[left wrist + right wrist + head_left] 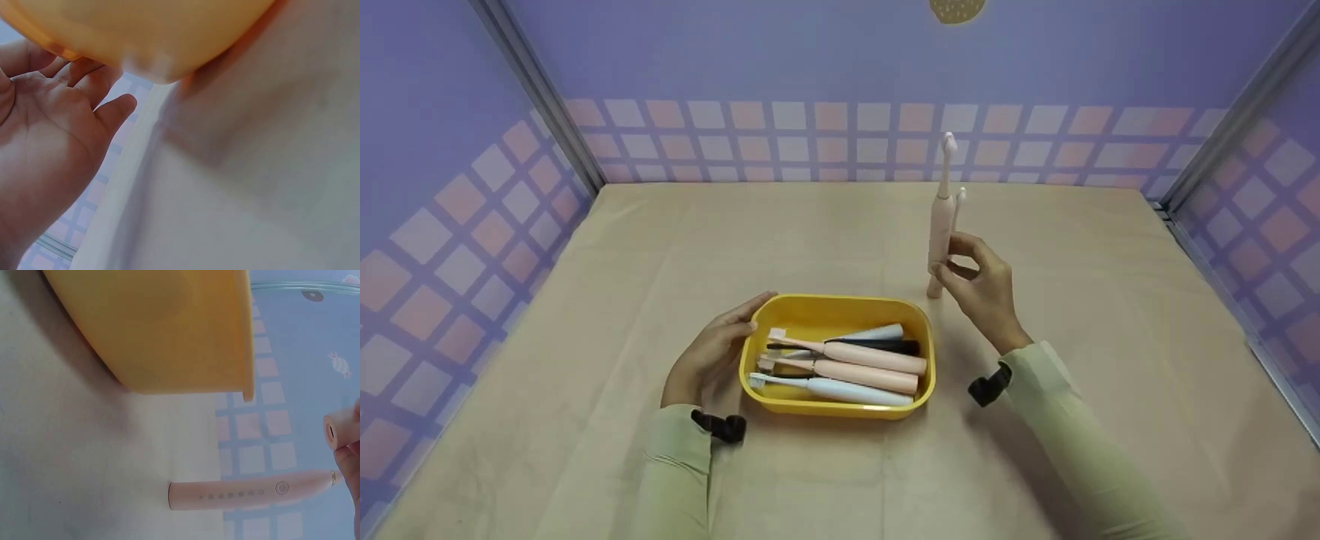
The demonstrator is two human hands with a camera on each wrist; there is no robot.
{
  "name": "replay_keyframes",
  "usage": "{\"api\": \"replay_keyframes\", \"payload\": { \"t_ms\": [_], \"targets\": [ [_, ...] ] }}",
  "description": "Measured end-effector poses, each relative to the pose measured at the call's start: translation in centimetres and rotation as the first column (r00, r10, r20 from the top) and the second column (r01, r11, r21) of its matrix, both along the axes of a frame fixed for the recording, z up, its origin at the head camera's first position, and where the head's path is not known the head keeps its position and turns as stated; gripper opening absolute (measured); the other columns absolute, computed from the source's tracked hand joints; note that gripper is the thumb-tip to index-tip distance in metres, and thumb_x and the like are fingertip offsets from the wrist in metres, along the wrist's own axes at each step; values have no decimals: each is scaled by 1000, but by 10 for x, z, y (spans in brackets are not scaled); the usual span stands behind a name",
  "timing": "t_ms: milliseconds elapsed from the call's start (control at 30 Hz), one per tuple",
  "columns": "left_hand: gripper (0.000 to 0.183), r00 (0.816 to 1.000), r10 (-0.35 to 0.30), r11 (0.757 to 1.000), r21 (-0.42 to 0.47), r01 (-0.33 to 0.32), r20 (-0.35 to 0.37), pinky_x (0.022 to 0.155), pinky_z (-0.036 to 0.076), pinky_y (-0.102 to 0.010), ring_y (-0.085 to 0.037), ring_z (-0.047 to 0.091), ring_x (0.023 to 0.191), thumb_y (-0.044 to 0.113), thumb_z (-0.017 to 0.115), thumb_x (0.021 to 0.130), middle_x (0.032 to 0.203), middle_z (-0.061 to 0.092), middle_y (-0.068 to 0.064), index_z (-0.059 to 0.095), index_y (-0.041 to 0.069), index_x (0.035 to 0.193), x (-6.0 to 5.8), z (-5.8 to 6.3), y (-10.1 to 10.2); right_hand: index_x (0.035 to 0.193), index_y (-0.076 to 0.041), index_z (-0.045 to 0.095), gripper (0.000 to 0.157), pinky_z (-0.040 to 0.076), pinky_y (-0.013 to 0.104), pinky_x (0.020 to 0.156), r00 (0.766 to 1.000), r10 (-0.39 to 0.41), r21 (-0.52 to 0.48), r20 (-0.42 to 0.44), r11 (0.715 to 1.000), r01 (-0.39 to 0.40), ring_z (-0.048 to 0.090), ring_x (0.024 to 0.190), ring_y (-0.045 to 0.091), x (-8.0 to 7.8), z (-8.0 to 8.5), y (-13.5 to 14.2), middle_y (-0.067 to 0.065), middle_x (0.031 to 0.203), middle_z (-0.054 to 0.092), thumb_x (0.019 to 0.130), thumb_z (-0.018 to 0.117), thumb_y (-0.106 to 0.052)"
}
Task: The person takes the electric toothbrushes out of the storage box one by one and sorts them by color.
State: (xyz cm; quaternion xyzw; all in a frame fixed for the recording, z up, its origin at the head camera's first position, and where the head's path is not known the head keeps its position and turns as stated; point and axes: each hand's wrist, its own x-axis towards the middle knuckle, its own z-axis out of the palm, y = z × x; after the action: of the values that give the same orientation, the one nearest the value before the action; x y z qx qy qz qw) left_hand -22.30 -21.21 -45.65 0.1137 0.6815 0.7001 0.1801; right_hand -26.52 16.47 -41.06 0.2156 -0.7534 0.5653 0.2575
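A yellow bin [840, 411] stands on the table with several electric toothbrushes lying in it, among them a pink toothbrush [866, 374] and a pale blue toothbrush [859, 391]. My left hand [712, 352] rests against the bin's left end, thumb at the rim; the left wrist view shows its loosely extended fingers by the wall. My right hand [986, 289] pinches a pale pink electric toothbrush [941, 225] by its lower handle, brush head up. Behind it another pink toothbrush [253, 491] stands upright on the table, its handle buttons visible in the right wrist view.
A cream cloth [735, 232] covers the table. Purple walls with a pink and white tile pattern [874, 118] rise at the back and both sides, joined by metal corner posts [540, 90]. A dark wrist camera [990, 386] is strapped at each sleeve cuff.
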Motion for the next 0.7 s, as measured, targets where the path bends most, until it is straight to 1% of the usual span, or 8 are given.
{"api": "replay_keyframes", "payload": {
  "t_ms": [133,233,500,700],
  "targets": [
    [56,1000,11,999,-32,-11,-16,121,17,-39,-19,16,149,7,41,98,160,23,-4,28,10,152,0,0,0,116,5,62,35,56,25,85,1000,-11,-21,18,1000,11,64,100,13,-2,-3,4,16,109,66,83,70,1],
    [56,1000,12,999,-29,-13,-16,121,16,-40,-19,16,149,7,41,98,160,23,-4,28,10,152,0,0,0,116,4,62,33,56,24,85,1000,-19,-32,22,999,19,64,100,9,-4,-6,8,14,109,66,84,70,-1],
    [56,1000,-1,1000,28,1,8,119,20,-39,-21,21,147,6,40,99,160,23,-5,26,10,153,2,1,0,116,6,60,35,56,27,86,1000,-8,-81,-8,997,7,64,101,12,-10,-14,16,15,108,64,84,70,-2],
    [56,1000,-4,1000,27,4,-4,120,18,-40,-21,19,148,7,41,98,160,23,-6,27,9,153,1,-1,0,117,6,58,37,55,25,87,999,-32,-106,14,994,33,63,101,12,-13,-17,20,15,109,63,84,70,-4]
  ]
}}
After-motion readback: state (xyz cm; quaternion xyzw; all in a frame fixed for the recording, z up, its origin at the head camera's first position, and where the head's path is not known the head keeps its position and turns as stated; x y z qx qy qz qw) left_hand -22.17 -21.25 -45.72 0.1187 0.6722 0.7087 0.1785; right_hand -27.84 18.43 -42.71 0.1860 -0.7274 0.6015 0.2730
